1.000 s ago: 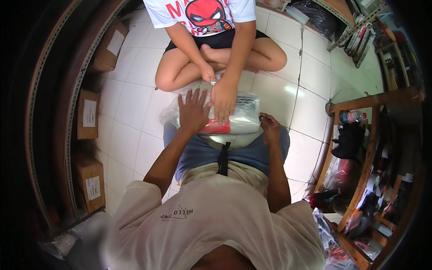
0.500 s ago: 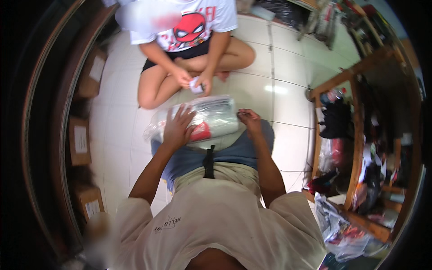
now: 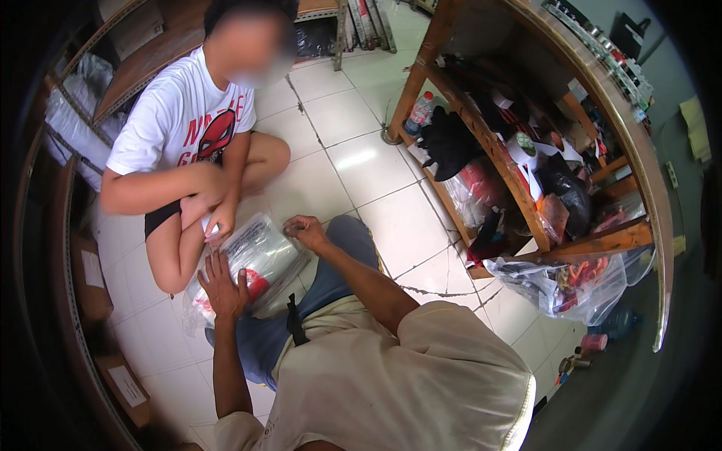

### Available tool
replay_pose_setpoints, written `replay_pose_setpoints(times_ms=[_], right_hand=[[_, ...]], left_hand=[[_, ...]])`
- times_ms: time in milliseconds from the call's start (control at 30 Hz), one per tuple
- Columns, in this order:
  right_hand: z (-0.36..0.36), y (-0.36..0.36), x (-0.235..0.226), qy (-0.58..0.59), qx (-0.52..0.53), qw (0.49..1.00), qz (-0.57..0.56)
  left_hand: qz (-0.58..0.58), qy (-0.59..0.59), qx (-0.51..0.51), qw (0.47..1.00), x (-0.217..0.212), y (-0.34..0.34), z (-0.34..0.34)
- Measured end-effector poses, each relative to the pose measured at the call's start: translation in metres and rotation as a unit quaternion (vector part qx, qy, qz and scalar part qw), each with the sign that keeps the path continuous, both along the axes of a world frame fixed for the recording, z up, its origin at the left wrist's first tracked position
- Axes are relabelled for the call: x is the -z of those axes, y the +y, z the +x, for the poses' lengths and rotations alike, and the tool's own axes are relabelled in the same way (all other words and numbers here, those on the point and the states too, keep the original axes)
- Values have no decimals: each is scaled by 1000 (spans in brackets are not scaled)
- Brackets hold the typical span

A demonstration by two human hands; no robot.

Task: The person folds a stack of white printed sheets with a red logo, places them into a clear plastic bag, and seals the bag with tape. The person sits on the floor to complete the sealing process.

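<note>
A plastic-wrapped package (image 3: 269, 259), pale with a red patch and dark print, lies across the floor in front of my knees. Spread over its left part is my left hand (image 3: 224, 289), palm down, fingers apart. At the package's far right corner is my right hand (image 3: 304, 231), its fingertips drawn together; whatever they pinch is too small to make out. A person in a white printed T-shirt (image 3: 184, 116) sits cross-legged opposite. That person's hand (image 3: 220, 222) is close to the package's far edge, with a small white object (image 3: 207, 225) partly hidden by it.
On the right stands a wooden shelf (image 3: 519, 180) holding a bottle, black cloth and plastic bags. A clear bag (image 3: 568, 282) bulges from its lower end. Cardboard boxes (image 3: 120, 387) line the left side. White tiles (image 3: 383, 161) cover the floor.
The view has swung to the right, showing more of the shelf. My left hand stays spread on the package, and my right hand remains at its right end.
</note>
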State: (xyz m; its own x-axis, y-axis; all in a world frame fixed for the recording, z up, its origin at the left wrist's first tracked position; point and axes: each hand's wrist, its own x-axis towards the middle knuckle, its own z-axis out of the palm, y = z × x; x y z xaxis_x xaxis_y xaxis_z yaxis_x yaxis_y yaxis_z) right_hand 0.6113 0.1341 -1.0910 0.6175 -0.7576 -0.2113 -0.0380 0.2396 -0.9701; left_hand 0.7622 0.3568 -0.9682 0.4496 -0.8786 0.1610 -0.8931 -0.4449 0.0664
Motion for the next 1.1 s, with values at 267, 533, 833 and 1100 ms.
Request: replay_pose_setpoints(times_ms=[267, 533, 833, 1100], right_hand=[[3, 8, -2, 25, 14, 999, 24], [6, 4, 7, 30, 19, 999, 2], [9, 8, 6, 103, -31, 992, -73], [2, -1, 16, 15, 14, 1000, 18]], left_hand=[[4, 15, -22, 1000, 10, -3, 6], [14, 42, -31, 999, -2, -9, 4], [11, 51, -60, 997, 17, 3, 17], [29, 19, -41, 999, 11, -3, 12]])
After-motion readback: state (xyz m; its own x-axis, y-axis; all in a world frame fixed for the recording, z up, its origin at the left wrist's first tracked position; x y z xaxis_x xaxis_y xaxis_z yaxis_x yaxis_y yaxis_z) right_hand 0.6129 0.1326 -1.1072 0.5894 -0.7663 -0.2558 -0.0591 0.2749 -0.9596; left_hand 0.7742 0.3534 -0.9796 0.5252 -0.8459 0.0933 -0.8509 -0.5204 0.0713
